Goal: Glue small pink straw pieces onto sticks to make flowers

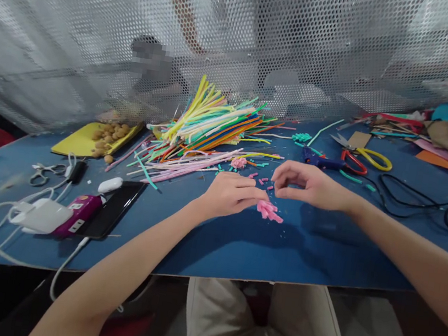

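My left hand (232,194) is closed on one end of a pink fuzzy piece (270,212), made of several short strips that fan out toward the right. Just right of it, my right hand (299,184) is raised over the table with its fingers curled and a gap between thumb and forefinger; nothing shows in it. Small pink cut bits (262,181) lie behind and between the hands. A pink fluffy cluster (238,162) rests behind my left hand.
Behind stands a pile of coloured pipe cleaners (213,127) before a perforated metal screen (234,36). Scissors (365,157), a blue glue gun (320,160) and black cable lie right. A phone (112,210), power bank (79,214), white cables and yellow tray (73,138) are left.
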Motion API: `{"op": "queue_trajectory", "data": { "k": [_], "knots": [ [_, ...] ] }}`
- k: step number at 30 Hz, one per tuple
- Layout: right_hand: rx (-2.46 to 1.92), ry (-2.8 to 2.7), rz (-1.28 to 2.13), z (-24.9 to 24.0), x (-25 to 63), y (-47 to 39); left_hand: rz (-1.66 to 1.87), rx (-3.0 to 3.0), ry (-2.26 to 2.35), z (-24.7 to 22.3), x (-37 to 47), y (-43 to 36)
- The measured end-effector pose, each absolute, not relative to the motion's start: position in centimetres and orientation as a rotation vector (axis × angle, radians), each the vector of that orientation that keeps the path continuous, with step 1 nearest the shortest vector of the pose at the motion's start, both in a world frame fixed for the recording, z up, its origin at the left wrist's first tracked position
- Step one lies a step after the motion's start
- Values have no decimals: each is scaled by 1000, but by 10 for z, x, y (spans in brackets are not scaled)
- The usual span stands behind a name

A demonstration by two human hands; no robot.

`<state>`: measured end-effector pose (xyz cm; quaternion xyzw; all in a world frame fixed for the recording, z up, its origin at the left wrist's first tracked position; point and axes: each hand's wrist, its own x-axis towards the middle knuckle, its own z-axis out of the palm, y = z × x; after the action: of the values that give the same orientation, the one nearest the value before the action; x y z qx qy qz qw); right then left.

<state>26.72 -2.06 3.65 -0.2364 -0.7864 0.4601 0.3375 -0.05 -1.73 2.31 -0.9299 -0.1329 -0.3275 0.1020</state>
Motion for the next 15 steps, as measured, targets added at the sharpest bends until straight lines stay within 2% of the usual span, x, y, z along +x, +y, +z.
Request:
{"op": "queue_trajectory", "data": {
  "k": [3, 7, 15],
  "knots": [
    [-573, -1990, 1444, 30, 260, -25, -953, -2744, -390, 20, 1, -17],
    [-611, -1937, 1595, 26, 258, -26, -956, -2724, -351, 21, 3, -19],
    [-781, -1902, 1606, 28, 255, -31, -847, -2641, -316, 24, 3, -23]
  ]
}}
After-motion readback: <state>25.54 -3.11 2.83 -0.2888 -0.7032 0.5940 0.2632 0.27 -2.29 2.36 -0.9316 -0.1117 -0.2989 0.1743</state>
